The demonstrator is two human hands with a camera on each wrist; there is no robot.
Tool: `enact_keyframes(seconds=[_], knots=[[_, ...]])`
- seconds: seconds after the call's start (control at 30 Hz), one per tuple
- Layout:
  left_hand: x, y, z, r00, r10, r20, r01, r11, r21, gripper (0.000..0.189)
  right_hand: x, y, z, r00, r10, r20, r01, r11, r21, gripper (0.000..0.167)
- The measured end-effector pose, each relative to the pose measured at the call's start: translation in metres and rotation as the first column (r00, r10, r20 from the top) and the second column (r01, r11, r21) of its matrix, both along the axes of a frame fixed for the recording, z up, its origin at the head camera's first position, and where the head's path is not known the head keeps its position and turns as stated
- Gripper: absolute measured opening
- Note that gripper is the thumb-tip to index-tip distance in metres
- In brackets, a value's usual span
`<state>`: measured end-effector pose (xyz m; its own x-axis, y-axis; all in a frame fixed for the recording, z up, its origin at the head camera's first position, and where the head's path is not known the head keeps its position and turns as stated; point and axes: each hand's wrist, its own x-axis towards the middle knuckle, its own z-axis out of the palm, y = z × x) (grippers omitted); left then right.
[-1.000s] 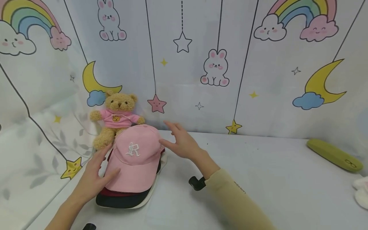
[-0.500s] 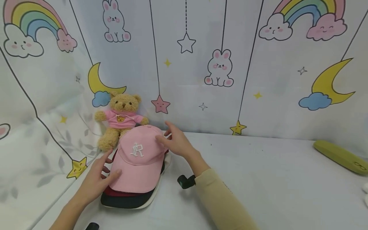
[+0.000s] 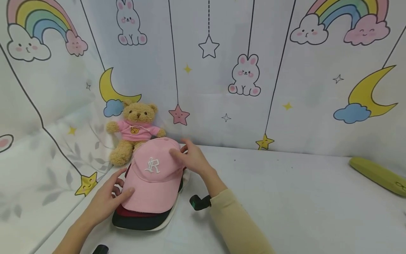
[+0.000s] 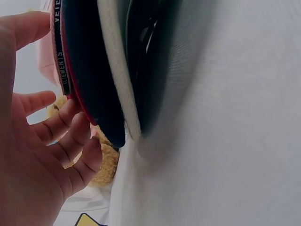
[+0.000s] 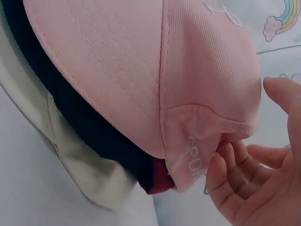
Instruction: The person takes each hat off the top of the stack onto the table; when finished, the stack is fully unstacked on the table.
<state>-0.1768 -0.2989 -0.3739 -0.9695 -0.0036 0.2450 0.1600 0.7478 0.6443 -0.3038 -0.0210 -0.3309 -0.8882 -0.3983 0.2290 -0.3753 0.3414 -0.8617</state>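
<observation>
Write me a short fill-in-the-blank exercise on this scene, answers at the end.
The top cap is ____ in color.
The lettering on its front is ____ in color.
The plush toy behind this cap is a teddy ____.
The arm in the beige sleeve ends in the person's ____ hand.

Missing words: pink; white; bear; right.

Soft, diffuse light makes the head view fairly bright, whitest across the table (image 3: pixel 301 204), while the backdrop (image 3: pixel 209 81) beyond its back edge turns a cooler grey. A faint, soft-edged shadow lies on the table beside the sleeve (image 3: pixel 241 225). The left wrist view is dimmer and bluish, with deep shade under the dark brim (image 4: pixel 89 70) and the bear (image 4: pixel 107 165) blurred. In the muted right wrist view, stitching on the pink cap (image 5: pixel 207 61) looks crisp; the distant rainbow (image 5: pixel 284 16) is soft.
</observation>
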Motion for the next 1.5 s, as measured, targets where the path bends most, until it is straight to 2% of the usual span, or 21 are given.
enact_keyframes(seconds=[0.3,0.6,1.23,1.5], knots=[[0.001,0.0,0.002,0.994,0.02,0.107,-0.021,1.0,0.003,0.072,0.001,-0.004,0.0,0.999,-0.018,0.05,0.02,0.999,-0.044,0.061],[0.003,-0.001,0.005,0.986,0.035,0.162,-0.043,0.998,0.047,0.074,0.003,-0.007,0.002,0.998,-0.009,0.06,0.015,0.995,-0.104,0.048],[0.006,0.002,0.009,0.983,0.069,0.17,-0.086,0.992,0.094,0.076,0.008,-0.008,0.007,1.0,0.006,0.016,-0.003,0.984,-0.176,0.044],[0.006,0.004,0.011,0.99,0.069,0.127,-0.084,0.99,0.116,0.075,0.008,-0.005,0.014,0.999,0.032,-0.005,-0.033,0.976,-0.217,0.048]])
